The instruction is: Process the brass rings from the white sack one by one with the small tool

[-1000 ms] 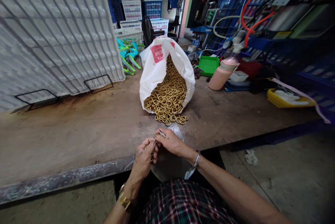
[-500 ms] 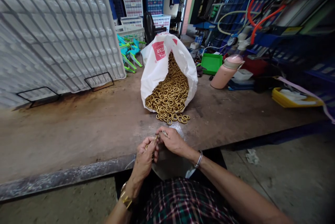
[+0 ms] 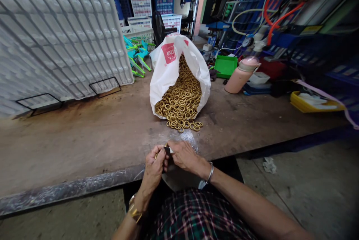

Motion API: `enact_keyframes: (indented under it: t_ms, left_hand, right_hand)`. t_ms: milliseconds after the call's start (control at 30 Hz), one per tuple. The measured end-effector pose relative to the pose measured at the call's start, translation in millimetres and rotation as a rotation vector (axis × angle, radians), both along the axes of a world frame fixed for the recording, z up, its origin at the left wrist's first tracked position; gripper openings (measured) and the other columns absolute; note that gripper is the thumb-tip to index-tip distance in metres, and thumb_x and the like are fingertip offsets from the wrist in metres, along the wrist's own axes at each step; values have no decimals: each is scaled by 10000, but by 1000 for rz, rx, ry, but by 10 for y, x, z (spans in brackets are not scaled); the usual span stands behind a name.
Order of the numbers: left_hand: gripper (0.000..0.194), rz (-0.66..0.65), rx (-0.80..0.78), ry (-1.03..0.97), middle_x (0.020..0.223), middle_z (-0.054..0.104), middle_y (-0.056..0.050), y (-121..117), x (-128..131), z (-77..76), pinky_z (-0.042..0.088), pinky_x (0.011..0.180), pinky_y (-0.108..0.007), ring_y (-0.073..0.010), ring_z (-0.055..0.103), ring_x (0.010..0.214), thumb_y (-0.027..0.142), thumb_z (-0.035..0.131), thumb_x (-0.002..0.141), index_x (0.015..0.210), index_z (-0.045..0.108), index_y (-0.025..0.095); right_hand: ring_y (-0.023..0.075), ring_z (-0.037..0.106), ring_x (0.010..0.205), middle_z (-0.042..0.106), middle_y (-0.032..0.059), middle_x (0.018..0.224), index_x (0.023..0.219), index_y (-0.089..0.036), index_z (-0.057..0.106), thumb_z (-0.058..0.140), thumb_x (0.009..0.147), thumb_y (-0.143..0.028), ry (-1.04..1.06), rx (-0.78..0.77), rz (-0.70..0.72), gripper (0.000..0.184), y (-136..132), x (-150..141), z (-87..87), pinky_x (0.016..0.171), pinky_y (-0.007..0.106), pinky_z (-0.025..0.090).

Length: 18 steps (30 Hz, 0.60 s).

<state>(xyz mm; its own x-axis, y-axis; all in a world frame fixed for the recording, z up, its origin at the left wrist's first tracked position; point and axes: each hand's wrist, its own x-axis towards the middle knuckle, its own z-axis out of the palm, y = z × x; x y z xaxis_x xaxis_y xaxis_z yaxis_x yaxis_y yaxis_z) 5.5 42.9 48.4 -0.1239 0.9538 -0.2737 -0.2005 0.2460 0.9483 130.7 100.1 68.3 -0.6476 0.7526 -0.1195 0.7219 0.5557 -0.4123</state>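
My left hand (image 3: 155, 163) is closed, with a brass-coloured ring (image 3: 156, 156) between its thumb and fingers. Close against it, my right hand (image 3: 186, 156) pinches a small flat piece (image 3: 167, 150), dark on one part and white on the other. Its exact kind is too small to make out. That piece meets the ring at the fingertips, which partly hide both. Beyond the hands lies a white plastic bag (image 3: 162, 71) on its side, its mouth facing me. Many brass-coloured rings (image 3: 182, 98) fill it, and several have spilled onto the worktable (image 3: 112, 131).
Ribbed white trays (image 3: 70, 27) stand upright at left behind black wire frames (image 3: 105, 86). A pink bottle (image 3: 238, 79), a green tray (image 3: 226, 67) and a yellow tray (image 3: 297, 103) sit at right. Stacked crates (image 3: 138, 4) rise behind.
My right hand has turned and lowered slightly toward the left one. The dark and white piece now shows between the fingertips. The view has shifted a little.
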Motion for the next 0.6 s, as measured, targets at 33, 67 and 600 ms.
enact_keyframes:
  t_ms: [33,67,600]
  left_hand:
    - [303,2,-3,0,558,471,54,1,-1,4,334,393,-159,-46,388,419,463,533,773,746,498,163]
    - [301,2,-5,0,560,472,53,2,-2,5,333,392,-159,-47,389,421,462,533,774,753,502,163]
    - [283,-90,16,3,575,482,43,-77,6,25,338,388,-163,-50,400,433,435,520,796,742,526,157]
  right_hand:
    - [166,571,748,640,72,872,998,-164,547,374,815,-156,-8,-1,-2,252,-3,0,0,631,249,316]
    - [169,573,748,641,73,873,1007,-165,544,374,817,-159,-16,-1,-6,255,-7,1,1,633,250,318]
    - [180,590,750,639,96,853,994,-147,506,375,786,-118,-127,17,-112,247,26,6,-95,643,258,347]
